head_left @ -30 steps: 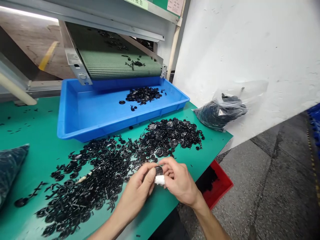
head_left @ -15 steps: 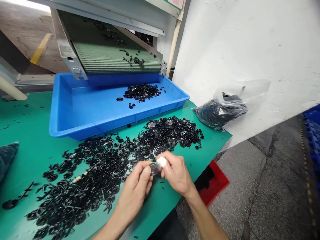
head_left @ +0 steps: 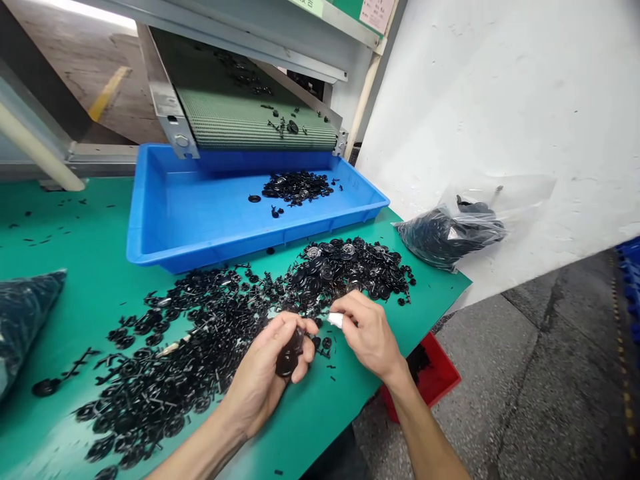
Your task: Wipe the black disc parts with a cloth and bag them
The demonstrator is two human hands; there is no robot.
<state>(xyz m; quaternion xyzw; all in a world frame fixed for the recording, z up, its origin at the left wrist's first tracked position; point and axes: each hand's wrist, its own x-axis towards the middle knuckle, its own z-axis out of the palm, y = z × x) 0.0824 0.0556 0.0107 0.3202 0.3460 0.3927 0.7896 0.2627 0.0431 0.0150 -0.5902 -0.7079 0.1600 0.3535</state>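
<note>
My left hand (head_left: 267,357) is curled around dark, shiny round plastic discs (head_left: 289,357); the fingers partly cover them, and how many there are is hidden. Just to its right, my right hand (head_left: 367,333) is apart from it with curled fingers. At its fingertips shows a small white piece (head_left: 336,320); whether it is held or wrapped on a finger I cannot make out. Beyond both hands spreads a pile of black round plastic parts (head_left: 350,263), running into a heap of small black parts and thin sprue pieces (head_left: 200,347) on the left.
A blue tray (head_left: 200,250) with some black parts stands under the end of a green conveyor belt (head_left: 240,127). On the right lies a clear bag of black parts (head_left: 450,230), on the left another bag (head_left: 25,320). Below the green table's (head_left: 280,440) edge is a red bin (head_left: 443,380).
My right hand has drawn away from the disc in my left hand. My left fingers have closed over the discs. Loose black parts now show on the table between the hands. The view has shifted left.
</note>
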